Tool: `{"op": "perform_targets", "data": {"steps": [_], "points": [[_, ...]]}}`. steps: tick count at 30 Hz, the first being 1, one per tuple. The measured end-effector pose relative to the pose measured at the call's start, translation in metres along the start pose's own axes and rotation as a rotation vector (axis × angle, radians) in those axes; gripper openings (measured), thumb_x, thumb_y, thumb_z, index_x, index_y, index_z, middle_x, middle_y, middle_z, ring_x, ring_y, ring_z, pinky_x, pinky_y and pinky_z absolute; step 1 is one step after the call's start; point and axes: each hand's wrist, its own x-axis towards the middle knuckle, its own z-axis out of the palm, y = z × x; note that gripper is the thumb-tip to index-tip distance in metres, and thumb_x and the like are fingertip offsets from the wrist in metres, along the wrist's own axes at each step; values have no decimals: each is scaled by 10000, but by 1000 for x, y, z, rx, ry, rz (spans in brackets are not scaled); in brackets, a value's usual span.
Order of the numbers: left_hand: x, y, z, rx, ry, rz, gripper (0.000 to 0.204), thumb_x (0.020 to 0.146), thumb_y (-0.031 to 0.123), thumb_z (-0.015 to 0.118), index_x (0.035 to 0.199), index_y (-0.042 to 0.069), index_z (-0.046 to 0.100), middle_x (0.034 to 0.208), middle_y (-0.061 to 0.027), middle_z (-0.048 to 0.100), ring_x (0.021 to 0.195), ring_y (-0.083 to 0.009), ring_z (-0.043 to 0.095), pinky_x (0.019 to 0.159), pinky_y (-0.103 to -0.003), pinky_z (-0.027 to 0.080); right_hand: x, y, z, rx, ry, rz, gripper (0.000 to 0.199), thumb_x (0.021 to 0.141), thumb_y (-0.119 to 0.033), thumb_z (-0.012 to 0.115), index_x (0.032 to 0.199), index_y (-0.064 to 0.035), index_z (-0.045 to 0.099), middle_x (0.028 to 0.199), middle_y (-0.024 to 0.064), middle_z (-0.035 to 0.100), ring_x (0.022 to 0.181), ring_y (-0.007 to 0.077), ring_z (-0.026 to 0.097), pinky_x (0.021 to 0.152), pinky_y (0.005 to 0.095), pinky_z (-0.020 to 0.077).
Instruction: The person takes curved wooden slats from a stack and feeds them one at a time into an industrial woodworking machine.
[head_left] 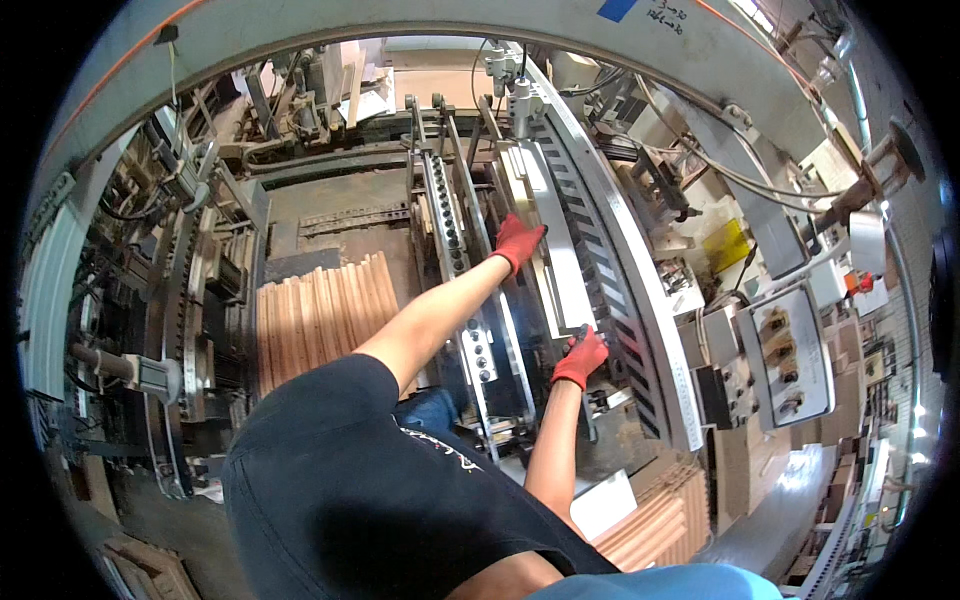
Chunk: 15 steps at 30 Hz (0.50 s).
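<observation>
A yellow sheet (726,246) shows beyond the control box (815,350). Slats (328,315) lie well left of it, cardboard (745,470) just nearer.

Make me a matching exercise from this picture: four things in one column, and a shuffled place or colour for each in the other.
Column one:
1. Left hand
2. Right hand
3. Left sleeve
4. Striped strip

Column two:
A. Black
B. At the near end of the pale panel
C. Running along the right of that panel
D. Partway along that panel's left side

Right pairs: 1-D, 2-B, 3-A, 4-C.
</observation>
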Motion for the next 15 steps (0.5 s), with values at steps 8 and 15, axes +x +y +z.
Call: {"op": "perform_targets", "data": {"steps": [8,15], "points": [[51,-8,62,-214,44,-74,1080,745,561,772,1464,-75,276,1520,-329,318,1407,-437,359,1155,-452,337,8,12,5,77,-121,36,74,921,-78,593,955,-12,602,854,62,629,569,137,564,463,253,427],[40,7,53,-62,-20,-105,1067,788,559,712,1494,-71,219,1561,-315,246,1426,-451,320,1170,-458,311,-27,-14,63,40,-56,-128,411,899,-116,627,1252,22,469,1110,159,612,691,195,606,549,302,489]]}}
